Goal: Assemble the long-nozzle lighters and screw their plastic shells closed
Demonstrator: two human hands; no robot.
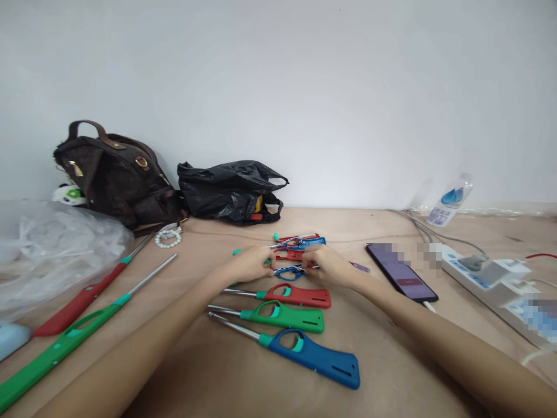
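An opened blue gas lighter [289, 273] lies in front of me with thin wires and inner parts showing. My left hand [255, 264] pinches at its left end, fingers closed. From the right, my right hand [329, 266] has its fingertips pressed together on the other end; the exact grip is partly hidden. Just behind are a red lighter shell [289, 254] and another opened blue lighter [314, 242] with wires. Closer to me lie a red lighter [300, 295], a green lighter [296, 317] and a blue lighter [324, 359], all with metal tubes pointing left.
At left lie a long red lighter [82, 302], a long green lighter [65, 351], a clear plastic bag [56, 249] and a bead bracelet [168, 238]. A dark backpack [117, 180] and black bag [226, 191] stand behind. At right: phone [402, 273], power strip [483, 290], bottle [451, 200].
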